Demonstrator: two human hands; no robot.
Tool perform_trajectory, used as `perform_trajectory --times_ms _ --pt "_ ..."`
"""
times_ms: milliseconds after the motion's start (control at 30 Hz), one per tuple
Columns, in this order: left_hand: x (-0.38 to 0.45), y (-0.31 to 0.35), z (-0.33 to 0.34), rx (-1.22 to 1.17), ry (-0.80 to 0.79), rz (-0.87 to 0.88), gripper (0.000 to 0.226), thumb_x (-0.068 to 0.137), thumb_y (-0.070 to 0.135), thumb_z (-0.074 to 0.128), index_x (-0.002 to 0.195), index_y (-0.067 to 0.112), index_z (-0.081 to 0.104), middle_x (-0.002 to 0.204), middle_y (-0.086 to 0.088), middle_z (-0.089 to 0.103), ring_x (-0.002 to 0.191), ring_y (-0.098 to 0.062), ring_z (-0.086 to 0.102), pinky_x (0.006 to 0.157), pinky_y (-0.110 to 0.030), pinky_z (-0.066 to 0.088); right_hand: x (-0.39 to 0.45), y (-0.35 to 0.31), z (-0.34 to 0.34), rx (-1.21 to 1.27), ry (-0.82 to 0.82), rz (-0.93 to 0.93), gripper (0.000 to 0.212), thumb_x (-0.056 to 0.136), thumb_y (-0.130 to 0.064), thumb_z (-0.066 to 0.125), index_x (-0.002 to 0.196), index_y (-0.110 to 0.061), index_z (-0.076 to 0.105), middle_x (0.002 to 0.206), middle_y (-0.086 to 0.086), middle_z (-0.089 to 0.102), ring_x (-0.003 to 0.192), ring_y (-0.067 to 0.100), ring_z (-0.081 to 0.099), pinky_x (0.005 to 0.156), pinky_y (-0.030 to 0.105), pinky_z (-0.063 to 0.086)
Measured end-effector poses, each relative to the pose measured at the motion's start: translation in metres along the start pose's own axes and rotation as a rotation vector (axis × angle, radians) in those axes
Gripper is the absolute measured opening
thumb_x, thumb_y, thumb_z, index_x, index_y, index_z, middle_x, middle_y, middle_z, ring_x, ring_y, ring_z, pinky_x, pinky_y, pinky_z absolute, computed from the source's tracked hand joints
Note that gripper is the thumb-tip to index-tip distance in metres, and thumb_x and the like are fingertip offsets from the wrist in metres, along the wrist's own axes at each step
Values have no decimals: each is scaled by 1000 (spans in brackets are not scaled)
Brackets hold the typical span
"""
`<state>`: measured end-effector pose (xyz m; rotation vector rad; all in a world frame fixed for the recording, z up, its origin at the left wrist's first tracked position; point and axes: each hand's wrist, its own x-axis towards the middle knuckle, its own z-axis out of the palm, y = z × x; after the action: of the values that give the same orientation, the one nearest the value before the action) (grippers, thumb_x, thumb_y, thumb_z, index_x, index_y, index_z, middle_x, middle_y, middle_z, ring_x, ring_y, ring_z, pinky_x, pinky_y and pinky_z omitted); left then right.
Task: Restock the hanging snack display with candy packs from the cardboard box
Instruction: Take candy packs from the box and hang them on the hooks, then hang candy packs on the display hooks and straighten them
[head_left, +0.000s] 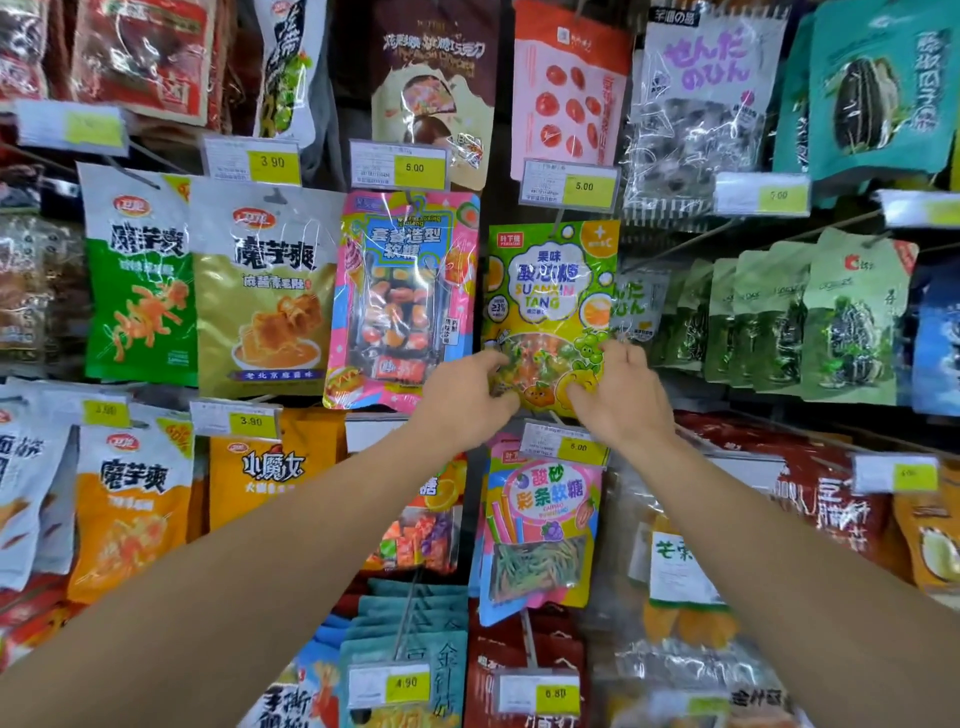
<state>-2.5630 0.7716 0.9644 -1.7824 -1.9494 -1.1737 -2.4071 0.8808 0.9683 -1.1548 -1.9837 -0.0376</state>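
Head view: a glossy green and yellow candy pack (553, 291), a flat plastic pouch with a clear window showing small mixed-colour sweets, is seen hanging on a thin metal peg in the middle row of the hanging snack display (675, 244); its lower edge is gripped from both sides; the left hand (470, 397) is curled round the lower left corner, thumb on the front film and fingers tucked behind; the right hand (621, 392) is curled round the lower right corner, its fingers bent over the crinkled front of the pouch; both bare forearms are stretched up from the bottom corners. Just beside the pack on its left a shiny pink pouch (402, 301) of shaped gummies is hung, its film catching white glare; directly below, a rectangular yellow price tag (566, 447) in a clear holder is fixed at the peg end, partly overlapped by the right hand; under that a pink and yellow pouch (540, 530) of thin striped strips is hung. Matte green seed packs (852, 322) are ranged in overlapping rows to the right.
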Motion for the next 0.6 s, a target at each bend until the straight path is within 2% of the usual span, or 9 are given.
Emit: perform_trajectory --times_ms 167,300,467,600 --pt "-35 -20 -1 -131 66 14 42 89 23 65 129 12 60 126 -5 66 112 -20 62 95 -23 44 -49 -20 14 28 9 -78 59 90 -37 59 141 -12 42 136 12 44 121 38 46 95 42 42" --pt "-74 -47 -2 -192 67 -11 35 88 22 65 122 14 65 117 -3 70 105 -18 64 91 -24 45 -97 -39 36 67 -28 -126 57 88 -36 59 138 -12 46 136 10 46 124 35 45 100 44 43" --pt "-141 -108 -1 -257 -97 -106 45 79 43 61 117 18 68 114 0 72 104 -17 67 93 -33 51 -174 -71 79 9 -153 -76 58 86 -30 64 135 -6 47 134 17 48 125 39 44 100 46 40" --pt "-213 -168 2 -241 -254 -234 38 88 26 67 125 16 64 124 -1 67 108 -18 65 94 -23 43 -249 -97 129 -23 -308 -24 59 86 -33 64 137 -7 47 132 14 49 125 36 45 104 41 38"
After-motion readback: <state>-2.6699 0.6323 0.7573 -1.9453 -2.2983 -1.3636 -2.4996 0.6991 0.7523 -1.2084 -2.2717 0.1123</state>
